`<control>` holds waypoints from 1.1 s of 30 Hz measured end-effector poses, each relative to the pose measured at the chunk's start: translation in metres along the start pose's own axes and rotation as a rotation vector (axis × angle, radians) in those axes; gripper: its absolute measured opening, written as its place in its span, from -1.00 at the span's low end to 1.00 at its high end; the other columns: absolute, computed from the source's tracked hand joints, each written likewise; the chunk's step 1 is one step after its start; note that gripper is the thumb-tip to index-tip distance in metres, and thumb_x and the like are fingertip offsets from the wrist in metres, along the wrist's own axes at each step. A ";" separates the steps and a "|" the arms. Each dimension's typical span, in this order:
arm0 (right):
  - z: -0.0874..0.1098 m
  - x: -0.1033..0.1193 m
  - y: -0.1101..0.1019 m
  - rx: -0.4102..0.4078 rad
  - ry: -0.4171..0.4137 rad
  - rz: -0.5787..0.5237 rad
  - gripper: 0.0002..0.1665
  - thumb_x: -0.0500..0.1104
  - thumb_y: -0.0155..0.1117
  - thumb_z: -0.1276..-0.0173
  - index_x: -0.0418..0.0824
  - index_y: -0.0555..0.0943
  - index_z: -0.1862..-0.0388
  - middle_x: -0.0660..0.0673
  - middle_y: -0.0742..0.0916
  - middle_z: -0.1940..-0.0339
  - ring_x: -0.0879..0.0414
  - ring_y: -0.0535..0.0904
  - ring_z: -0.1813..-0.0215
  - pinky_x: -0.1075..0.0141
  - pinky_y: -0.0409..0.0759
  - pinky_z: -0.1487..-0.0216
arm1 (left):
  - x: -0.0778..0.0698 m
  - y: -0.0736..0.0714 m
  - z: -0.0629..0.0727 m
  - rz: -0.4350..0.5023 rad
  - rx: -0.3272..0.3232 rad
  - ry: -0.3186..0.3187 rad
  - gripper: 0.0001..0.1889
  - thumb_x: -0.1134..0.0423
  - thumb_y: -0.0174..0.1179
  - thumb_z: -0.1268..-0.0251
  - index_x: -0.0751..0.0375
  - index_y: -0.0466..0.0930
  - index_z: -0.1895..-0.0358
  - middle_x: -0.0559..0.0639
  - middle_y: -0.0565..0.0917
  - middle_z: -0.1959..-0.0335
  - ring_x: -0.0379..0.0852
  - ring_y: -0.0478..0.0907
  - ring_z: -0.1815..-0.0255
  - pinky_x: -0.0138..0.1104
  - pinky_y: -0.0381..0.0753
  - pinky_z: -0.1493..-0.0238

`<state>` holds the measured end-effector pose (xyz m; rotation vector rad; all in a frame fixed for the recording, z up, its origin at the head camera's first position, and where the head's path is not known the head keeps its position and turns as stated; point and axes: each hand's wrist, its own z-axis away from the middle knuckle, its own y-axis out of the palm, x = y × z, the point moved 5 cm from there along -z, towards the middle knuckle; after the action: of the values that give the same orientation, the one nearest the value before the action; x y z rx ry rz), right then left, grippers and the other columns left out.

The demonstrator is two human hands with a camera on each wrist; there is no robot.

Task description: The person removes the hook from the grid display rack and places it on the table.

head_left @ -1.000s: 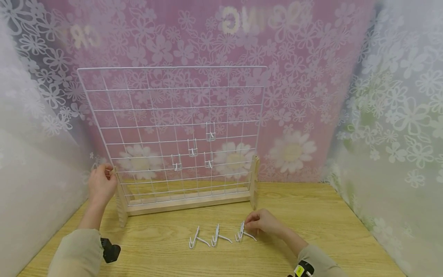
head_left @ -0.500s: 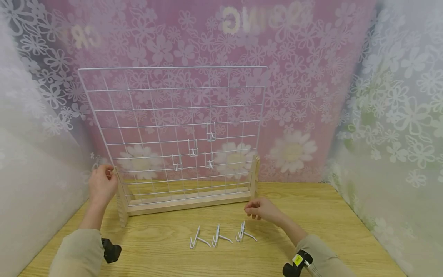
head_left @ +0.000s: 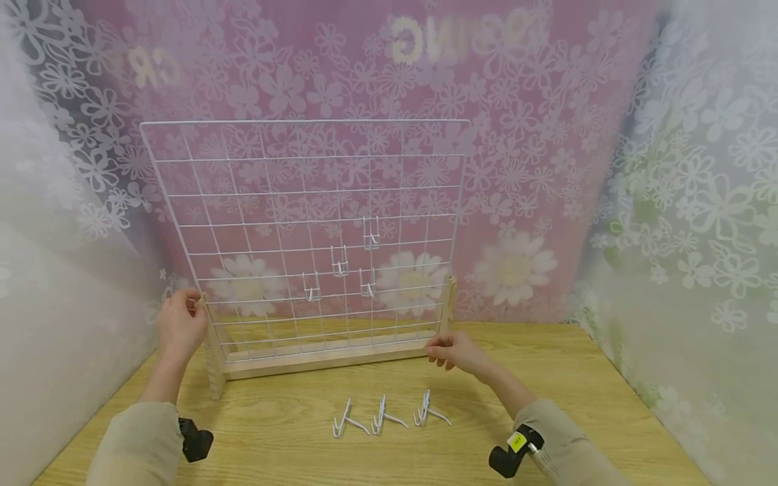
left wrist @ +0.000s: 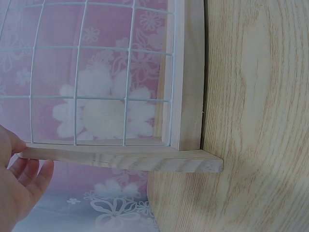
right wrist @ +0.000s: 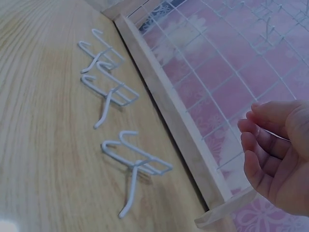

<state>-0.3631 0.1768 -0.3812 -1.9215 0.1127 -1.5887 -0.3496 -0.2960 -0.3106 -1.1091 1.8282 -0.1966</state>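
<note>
A white wire grid panel (head_left: pixel 304 122) stands upright in a wooden base (head_left: pixel 328 356) on the table. My left hand (head_left: pixel 182 324) pinches the top of the base's left post (left wrist: pixel 145 162), thumb on one side and fingers on the other. Several white wire hooks hang on the lower middle of the grid, the highest hook (head_left: pixel 371 239) among them. My right hand (head_left: pixel 460 352) is in the air at the base's right end, fingers loosely curled, holding nothing. Below it, three loose wire hooks lie in a row, the rightmost hook (right wrist: pixel 130 188) closest to it.
The wood-grain table (head_left: pixel 547 391) runs back to a pink floral curtain (head_left: pixel 529 169). Pale floral sheets flank it on the left and right. The base's right post (head_left: pixel 448 304) rises just behind my right hand.
My right hand has left the rightmost loose hook and moved up and slightly back toward the base's right end. That hook stays on the table. My left hand keeps its hold.
</note>
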 end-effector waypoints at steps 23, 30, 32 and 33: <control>-0.027 0.037 -0.018 -0.095 -0.011 -0.034 -0.69 -0.14 0.16 -0.33 -0.38 0.57 0.12 -0.07 0.66 0.39 0.07 0.53 0.35 0.16 0.56 0.27 | -0.004 -0.001 -0.001 0.014 -0.013 0.015 -0.74 0.45 -0.09 -0.21 0.52 0.37 0.06 0.40 0.42 0.24 0.27 0.33 0.16 0.04 0.28 0.14; -0.033 0.045 -0.017 -0.101 0.004 -0.075 -0.71 -0.15 0.17 -0.33 -0.35 0.58 0.11 -0.09 0.66 0.35 0.09 0.52 0.32 0.15 0.55 0.22 | -0.002 -0.001 0.000 0.018 -0.012 0.001 -0.75 0.46 -0.08 -0.21 0.51 0.36 0.06 0.40 0.41 0.23 0.27 0.32 0.14 0.04 0.29 0.12; -0.036 0.047 -0.017 -0.106 0.011 -0.089 -0.71 -0.15 0.16 -0.33 -0.34 0.57 0.10 -0.09 0.66 0.33 0.09 0.52 0.31 0.17 0.55 0.23 | -0.002 -0.001 0.000 0.017 -0.011 0.000 -0.75 0.46 -0.07 -0.21 0.51 0.36 0.06 0.40 0.40 0.23 0.27 0.32 0.14 0.05 0.29 0.11; -0.037 0.048 -0.017 -0.110 0.013 -0.096 -0.71 -0.16 0.16 -0.33 -0.35 0.57 0.09 -0.10 0.66 0.33 0.08 0.52 0.31 0.14 0.55 0.21 | -0.003 -0.001 0.000 0.017 -0.012 0.002 -0.75 0.46 -0.07 -0.21 0.51 0.36 0.06 0.40 0.40 0.23 0.27 0.32 0.14 0.05 0.29 0.11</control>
<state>-0.3896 0.1538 -0.3283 -2.0284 0.1174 -1.6892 -0.3485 -0.2948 -0.3080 -1.1018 1.8419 -0.1777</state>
